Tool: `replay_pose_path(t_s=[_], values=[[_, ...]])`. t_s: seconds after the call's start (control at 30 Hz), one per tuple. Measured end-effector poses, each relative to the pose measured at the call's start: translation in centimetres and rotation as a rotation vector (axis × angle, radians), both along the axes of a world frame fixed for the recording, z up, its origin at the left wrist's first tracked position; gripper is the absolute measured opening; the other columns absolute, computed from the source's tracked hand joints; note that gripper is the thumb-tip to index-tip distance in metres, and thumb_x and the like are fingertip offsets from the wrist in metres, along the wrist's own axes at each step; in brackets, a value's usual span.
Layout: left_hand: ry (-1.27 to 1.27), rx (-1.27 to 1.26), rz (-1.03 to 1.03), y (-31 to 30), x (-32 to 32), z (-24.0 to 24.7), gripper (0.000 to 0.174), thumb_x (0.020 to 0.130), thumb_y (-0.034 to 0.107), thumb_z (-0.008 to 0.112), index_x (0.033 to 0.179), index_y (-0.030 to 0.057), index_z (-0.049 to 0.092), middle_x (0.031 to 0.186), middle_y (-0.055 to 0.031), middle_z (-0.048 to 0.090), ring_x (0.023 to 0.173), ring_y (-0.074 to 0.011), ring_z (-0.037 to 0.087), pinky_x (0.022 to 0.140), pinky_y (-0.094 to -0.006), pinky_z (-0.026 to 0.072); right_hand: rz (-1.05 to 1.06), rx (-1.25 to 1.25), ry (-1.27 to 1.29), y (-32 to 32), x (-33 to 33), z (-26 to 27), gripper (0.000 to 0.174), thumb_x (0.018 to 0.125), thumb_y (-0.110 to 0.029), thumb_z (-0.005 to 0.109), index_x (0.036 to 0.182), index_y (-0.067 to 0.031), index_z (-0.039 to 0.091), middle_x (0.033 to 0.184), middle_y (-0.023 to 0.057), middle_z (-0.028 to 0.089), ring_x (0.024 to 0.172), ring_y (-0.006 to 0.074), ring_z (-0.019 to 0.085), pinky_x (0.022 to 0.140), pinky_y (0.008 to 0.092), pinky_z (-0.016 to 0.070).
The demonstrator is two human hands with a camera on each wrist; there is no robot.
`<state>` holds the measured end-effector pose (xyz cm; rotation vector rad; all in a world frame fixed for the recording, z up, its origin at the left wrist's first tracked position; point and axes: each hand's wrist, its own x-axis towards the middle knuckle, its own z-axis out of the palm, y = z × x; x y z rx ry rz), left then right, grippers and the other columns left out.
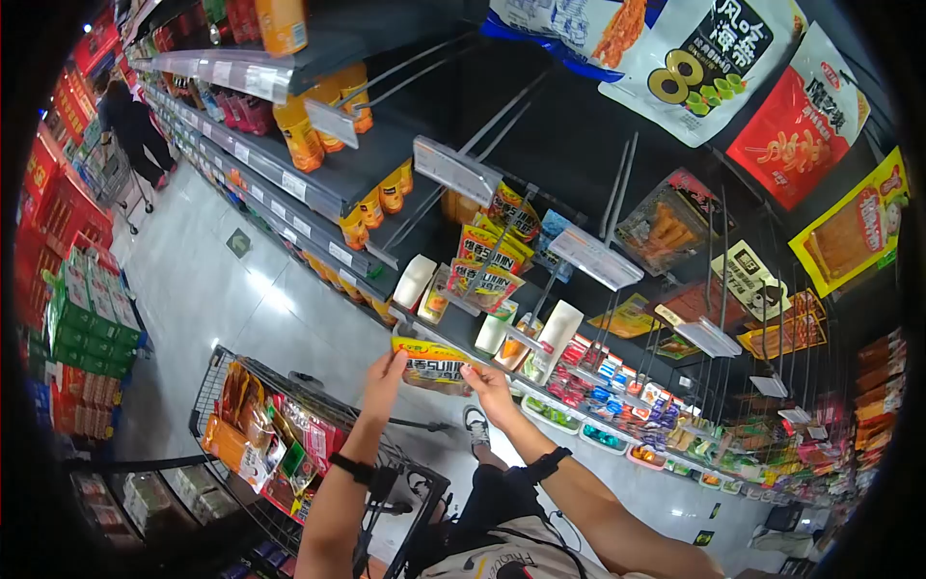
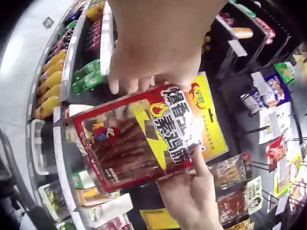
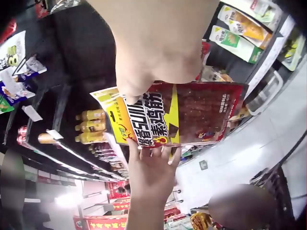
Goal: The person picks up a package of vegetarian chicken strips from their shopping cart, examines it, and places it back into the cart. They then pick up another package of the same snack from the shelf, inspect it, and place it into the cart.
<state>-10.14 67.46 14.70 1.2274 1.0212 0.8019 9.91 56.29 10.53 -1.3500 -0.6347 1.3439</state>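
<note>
A flat snack packet (image 1: pixel 436 367), yellow at the top with dark printed characters, is held in front of the body by both hands. My left hand (image 1: pixel 383 381) grips one side edge in the head view, and my right hand (image 1: pixel 495 394) pinches the opposite side with the thumb on its front. In the left wrist view, the packet (image 2: pixel 120 143) shows a clear window, red border and brown strips inside. Seen from the right wrist, the packet (image 3: pixel 199 112) lies beneath the right hand (image 3: pixel 158 48), whose fingers are partly hidden.
A shopping cart (image 1: pixel 204 394) with several snack packets stands at the left. Similar yellow packets (image 1: pixel 494 253) hang on metal hooks ahead, among other bagged snacks. Shelves hold orange bottles (image 1: pixel 297 135). Another person (image 1: pixel 135 125) stands by a cart farther down the aisle.
</note>
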Motion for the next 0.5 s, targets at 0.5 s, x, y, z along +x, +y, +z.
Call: replay_pose_path(t_s=[0.5], values=[[-0.05, -0.059, 0.097, 6.6, 10.3, -10.6, 0.036, 0.099, 0.03, 0.061, 0.088, -0.0041, 0.066, 0.079, -0.0002, 0.063, 0.073, -0.0063, 0.052, 0.066, -0.0251, 0.0446, -0.281, -0.336, 0.093, 5.4, 6.2, -6.8, 0.034, 0.098, -0.031, 0.064, 0.114, -0.0017, 0.067, 0.103, 0.0004, 0.069, 0.089, 0.0073, 0.059, 0.081, 0.0243, 0.0442]])
